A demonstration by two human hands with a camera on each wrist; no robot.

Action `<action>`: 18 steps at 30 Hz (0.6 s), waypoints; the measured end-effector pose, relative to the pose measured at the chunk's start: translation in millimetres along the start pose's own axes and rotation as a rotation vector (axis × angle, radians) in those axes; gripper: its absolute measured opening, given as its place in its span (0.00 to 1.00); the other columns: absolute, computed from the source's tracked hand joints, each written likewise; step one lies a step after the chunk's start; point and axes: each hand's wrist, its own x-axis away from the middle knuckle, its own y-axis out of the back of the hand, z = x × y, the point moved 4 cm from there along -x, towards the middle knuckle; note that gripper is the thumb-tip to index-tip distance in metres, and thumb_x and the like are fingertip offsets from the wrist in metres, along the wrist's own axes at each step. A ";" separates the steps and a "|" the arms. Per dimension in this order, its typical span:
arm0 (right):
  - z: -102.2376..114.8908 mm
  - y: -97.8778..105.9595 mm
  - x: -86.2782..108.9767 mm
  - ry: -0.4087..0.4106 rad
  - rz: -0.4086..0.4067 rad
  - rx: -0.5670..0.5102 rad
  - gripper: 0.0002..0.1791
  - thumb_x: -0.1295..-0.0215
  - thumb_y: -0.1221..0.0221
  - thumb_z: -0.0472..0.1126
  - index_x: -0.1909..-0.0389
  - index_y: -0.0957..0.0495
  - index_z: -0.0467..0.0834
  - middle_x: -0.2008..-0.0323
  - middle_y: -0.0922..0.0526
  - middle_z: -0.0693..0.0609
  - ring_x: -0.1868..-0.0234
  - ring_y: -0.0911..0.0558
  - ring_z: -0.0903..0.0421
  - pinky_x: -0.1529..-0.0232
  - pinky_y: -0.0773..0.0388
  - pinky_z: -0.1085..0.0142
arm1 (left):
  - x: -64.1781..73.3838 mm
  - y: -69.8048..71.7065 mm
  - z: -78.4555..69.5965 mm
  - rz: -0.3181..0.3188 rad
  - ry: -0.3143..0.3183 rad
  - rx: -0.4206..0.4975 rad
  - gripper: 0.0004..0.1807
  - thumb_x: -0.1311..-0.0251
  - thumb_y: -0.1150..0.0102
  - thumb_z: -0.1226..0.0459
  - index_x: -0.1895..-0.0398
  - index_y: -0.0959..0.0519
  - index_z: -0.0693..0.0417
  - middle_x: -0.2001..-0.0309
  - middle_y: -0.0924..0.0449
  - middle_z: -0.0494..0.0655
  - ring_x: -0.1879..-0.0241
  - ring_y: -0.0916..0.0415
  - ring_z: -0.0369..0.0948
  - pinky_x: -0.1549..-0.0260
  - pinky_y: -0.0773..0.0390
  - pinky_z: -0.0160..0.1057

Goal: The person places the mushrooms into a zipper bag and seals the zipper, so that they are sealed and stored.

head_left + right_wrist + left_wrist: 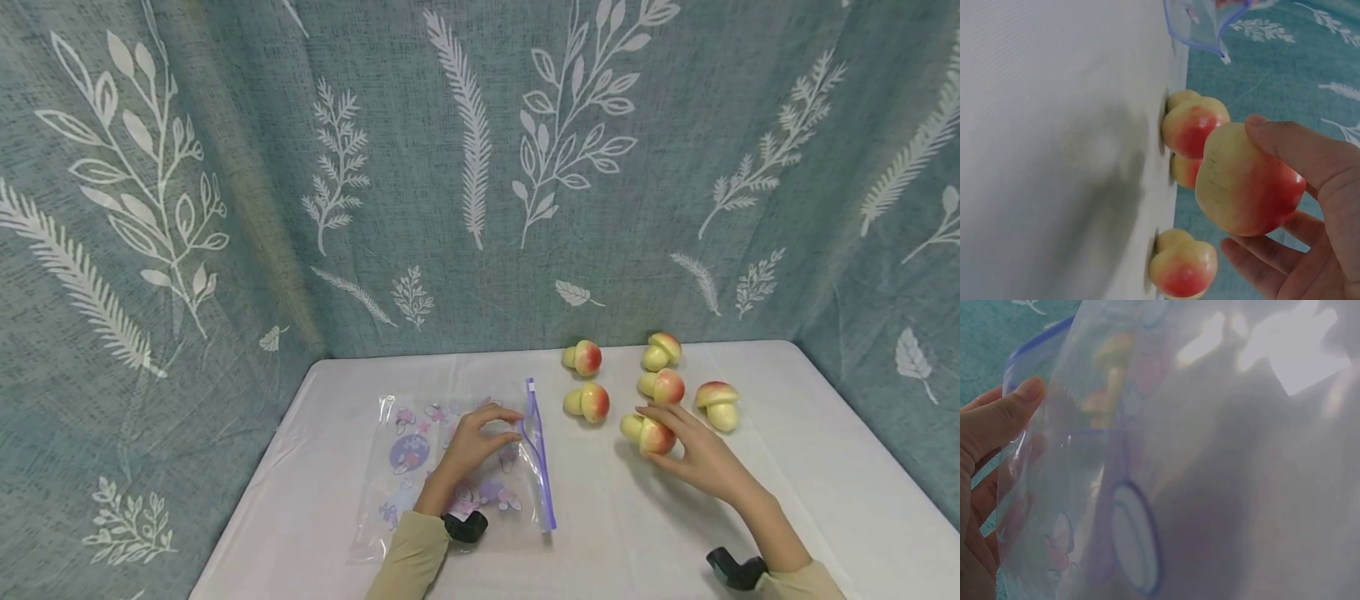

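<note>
My left hand [468, 454] pinches the mouth edge of a clear zip bag [378, 492] with pink and purple prints. Its purple zip strip [547, 492] faces right, and the film bulges up near the thumb [1030, 390]. Over on the right, my right hand [705, 458] holds a yellow-and-red toy mushroom [651, 434] between thumb and fingers. Seen from the right wrist, this mushroom [1247, 181] is off the white table, its rounded cap towards the camera.
Several more toy mushrooms lie on the white table [300, 500]: one at the back [585, 358], one nearer the bag [588, 402], others behind and right of my right hand, including an upright one [718, 406]. A patterned green curtain [480, 292] stands behind the table.
</note>
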 end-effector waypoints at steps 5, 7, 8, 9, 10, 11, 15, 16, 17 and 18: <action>2.3 -0.1 -3.4 -0.003 0.019 -0.008 0.35 0.52 0.30 0.44 0.40 0.30 0.48 0.43 0.28 0.51 0.42 0.28 0.52 0.46 0.32 0.59 | 0.0 0.0 0.0 0.005 -0.005 -0.002 0.15 0.54 0.34 0.73 0.60 0.20 0.67 0.61 0.17 0.57 0.59 0.21 0.49 0.45 0.28 0.40; 3.1 -0.1 -4.5 -0.005 0.023 -0.008 0.35 0.51 0.30 0.44 0.40 0.31 0.48 0.42 0.28 0.50 0.42 0.28 0.50 0.47 0.30 0.56 | -0.1 0.0 0.0 0.006 -0.010 -0.006 0.15 0.54 0.33 0.73 0.60 0.20 0.67 0.61 0.17 0.57 0.59 0.21 0.49 0.45 0.28 0.40; 3.3 -0.3 -5.1 -0.007 0.025 -0.008 0.35 0.51 0.31 0.44 0.40 0.31 0.49 0.42 0.28 0.50 0.42 0.28 0.50 0.47 0.29 0.55 | -0.1 0.0 0.0 0.008 -0.011 -0.006 0.15 0.54 0.34 0.73 0.60 0.20 0.67 0.61 0.17 0.57 0.59 0.21 0.49 0.45 0.28 0.40; 3.6 -0.5 -5.7 -0.007 0.025 -0.014 0.34 0.51 0.31 0.44 0.40 0.31 0.49 0.42 0.28 0.49 0.42 0.28 0.49 0.48 0.29 0.53 | -0.1 -0.1 0.0 0.008 -0.012 -0.007 0.14 0.54 0.34 0.73 0.60 0.20 0.67 0.61 0.17 0.57 0.59 0.21 0.49 0.45 0.28 0.40; 3.8 -0.7 -6.3 -0.006 0.024 -0.015 0.34 0.51 0.31 0.44 0.40 0.31 0.49 0.42 0.28 0.49 0.42 0.28 0.48 0.48 0.28 0.51 | -0.1 -0.1 0.0 0.009 -0.013 -0.007 0.14 0.54 0.34 0.73 0.60 0.20 0.67 0.61 0.17 0.57 0.59 0.21 0.49 0.45 0.28 0.40; 4.2 -0.8 -6.8 -0.006 0.024 -0.016 0.34 0.50 0.31 0.44 0.40 0.31 0.49 0.42 0.28 0.48 0.42 0.28 0.47 0.49 0.27 0.50 | 0.0 -0.2 0.1 0.009 -0.013 -0.007 0.15 0.54 0.34 0.73 0.60 0.20 0.67 0.61 0.17 0.58 0.59 0.21 0.49 0.45 0.28 0.40; 6.0 -1.5 -9.3 -0.010 0.032 -0.033 0.34 0.50 0.31 0.44 0.40 0.31 0.49 0.41 0.29 0.45 0.43 0.28 0.43 0.50 0.26 0.47 | 0.3 -0.1 -0.2 0.012 -0.007 -0.005 0.15 0.54 0.34 0.73 0.60 0.20 0.67 0.61 0.17 0.58 0.59 0.22 0.49 0.47 0.27 0.40; 6.4 -1.7 -10.0 -0.012 0.037 -0.038 0.34 0.50 0.31 0.43 0.40 0.31 0.49 0.41 0.29 0.44 0.42 0.28 0.43 0.50 0.26 0.47 | 0.3 0.0 -0.2 0.012 -0.006 -0.005 0.15 0.54 0.34 0.73 0.60 0.20 0.67 0.61 0.17 0.57 0.59 0.22 0.49 0.47 0.27 0.40; 6.8 -1.8 -10.6 -0.014 0.041 -0.043 0.34 0.49 0.31 0.43 0.40 0.31 0.49 0.41 0.30 0.43 0.42 0.29 0.42 0.50 0.26 0.46 | 0.4 0.1 -0.3 0.012 -0.002 -0.004 0.15 0.54 0.34 0.73 0.60 0.20 0.67 0.61 0.17 0.57 0.59 0.22 0.49 0.47 0.27 0.40; 7.2 -2.0 -11.2 -0.018 0.044 -0.050 0.34 0.49 0.31 0.43 0.40 0.31 0.48 0.41 0.30 0.43 0.42 0.29 0.42 0.49 0.27 0.46 | 0.2 0.0 -0.3 0.010 -0.001 -0.003 0.15 0.54 0.34 0.73 0.60 0.20 0.66 0.61 0.17 0.57 0.59 0.22 0.48 0.46 0.27 0.41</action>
